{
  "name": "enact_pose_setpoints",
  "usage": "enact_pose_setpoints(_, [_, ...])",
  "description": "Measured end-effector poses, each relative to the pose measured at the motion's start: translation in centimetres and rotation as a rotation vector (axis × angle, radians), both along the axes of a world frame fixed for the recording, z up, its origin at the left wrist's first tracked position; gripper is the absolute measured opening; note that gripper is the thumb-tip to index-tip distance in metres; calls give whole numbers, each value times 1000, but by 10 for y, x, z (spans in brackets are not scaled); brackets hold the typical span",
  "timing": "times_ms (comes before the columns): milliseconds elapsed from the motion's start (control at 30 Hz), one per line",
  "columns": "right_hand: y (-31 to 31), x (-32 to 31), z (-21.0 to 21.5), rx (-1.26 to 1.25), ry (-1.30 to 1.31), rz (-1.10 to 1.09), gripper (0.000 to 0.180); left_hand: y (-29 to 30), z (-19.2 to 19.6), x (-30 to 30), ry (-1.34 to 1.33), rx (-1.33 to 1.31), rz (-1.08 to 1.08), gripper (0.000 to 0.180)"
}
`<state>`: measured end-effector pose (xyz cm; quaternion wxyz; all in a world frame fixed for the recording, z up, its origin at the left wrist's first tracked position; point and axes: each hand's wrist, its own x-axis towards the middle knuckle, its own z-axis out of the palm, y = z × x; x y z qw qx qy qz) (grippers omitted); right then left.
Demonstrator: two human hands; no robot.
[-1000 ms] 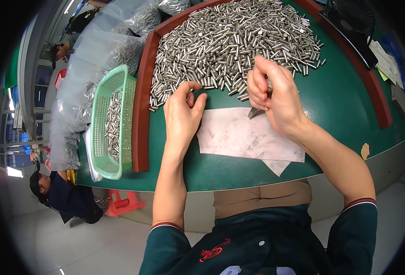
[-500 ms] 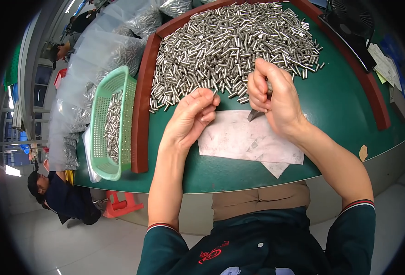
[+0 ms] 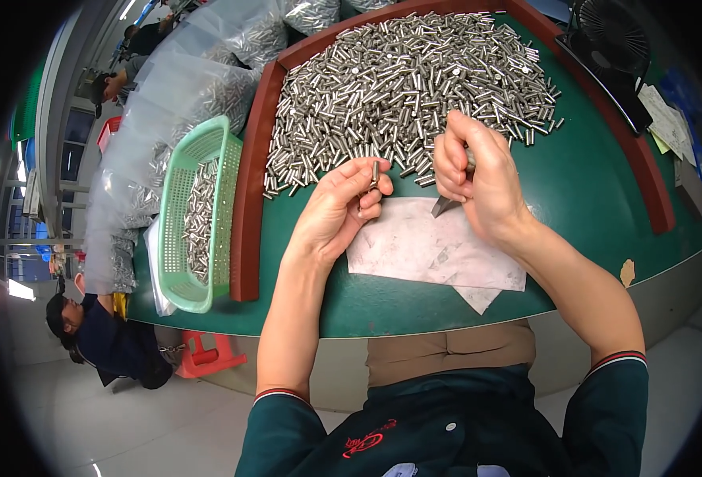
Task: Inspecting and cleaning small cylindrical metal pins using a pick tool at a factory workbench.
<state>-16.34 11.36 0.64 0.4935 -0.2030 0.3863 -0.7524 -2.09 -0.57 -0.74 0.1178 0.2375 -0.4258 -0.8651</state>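
Two bare hands are working over a green table (image 3: 589, 215), seen from above by the person's head camera. The left hand (image 3: 343, 207) is pinching one small metal pin (image 3: 375, 172) upright between thumb and fingertips, its grip narrow and closed around the pin, just above the near edge of a white sheet of paper (image 3: 422, 250) that is lying flat on the table. The right hand (image 3: 478, 175) is curling tightly around a dark pointed tool (image 3: 446, 207), whose tip is pointing down and left and hovering close over the paper, near the pin but apart from it. Just beyond both hands, a large heap of similar silvery pins (image 3: 406, 87) is spreading across the table, bordered by a curved reddish-brown wooden rim (image 3: 247, 215). Left of that rim, a light green plastic basket (image 3: 200, 159) is sitting at the table edge, holding more pins along its length. Clear plastic bags (image 3: 184, 87) of pins are lying further left. A black fan (image 3: 613, 48) is standing at the far right of the table. Another person (image 3: 104, 342) in dark clothing is crouching on the floor at lower left.
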Motion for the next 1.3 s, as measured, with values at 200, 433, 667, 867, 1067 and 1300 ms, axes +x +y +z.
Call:
enact_pose_setpoints(200, [-1,0,-1,-8,-23,-11,38,2,4,0,-26,12,22,21])
enact_pose_setpoints(433, [-1,-1,-2,-4,-22,-22,38,0,3,-1,1,93,63,24])
enact_pose_setpoints(667, [-1,-2,-3,-8,-31,-16,37,15,7,-13,-244,-781,269,16])
enact_pose_setpoints(867, [-1,1,0,-3,2,3,37,22,-5,-22,-425,-1465,108,12])
enact_pose_setpoints(1067, [0,-1,-1,12,14,-2,36,23,-1,-19,-448,-1473,106,13])
enact_pose_setpoints(1300, [-2,-2,-1,-2,-28,-25,37,23,1,-20,-433,-1441,63,13])
